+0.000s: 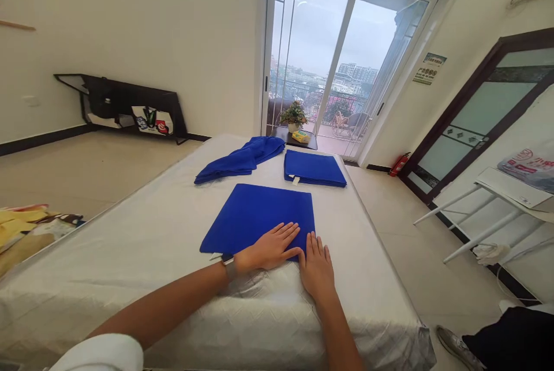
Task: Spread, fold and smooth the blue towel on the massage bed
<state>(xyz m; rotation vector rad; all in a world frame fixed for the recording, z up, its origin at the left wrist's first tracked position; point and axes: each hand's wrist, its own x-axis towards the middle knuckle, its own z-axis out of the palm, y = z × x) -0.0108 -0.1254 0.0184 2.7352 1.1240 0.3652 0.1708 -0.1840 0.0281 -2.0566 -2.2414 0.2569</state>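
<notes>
A folded blue cloth (259, 209) lies flat near the front of the covered bed, with a pale tag at its lower left corner. My left hand (274, 246) rests on its lower right part, fingers stretched out and a watch on the wrist. Against the same cloth's right front corner lies my right hand (317, 261), flat with the fingers out; the two thumbs meet. Farther back sits a neat stack of folded blue cloth (315, 167) with a white tag showing. Left of that stack is a loosely bunched blue cloth (242, 158).
The bed (142, 244) has a whitish cover. Beyond it stand a small dark table with a potted plant (294, 114) and a yellow packet (300, 137). White-legged furniture (497, 198) is at right. Part of a person, a shoe (456, 348), shows at lower right.
</notes>
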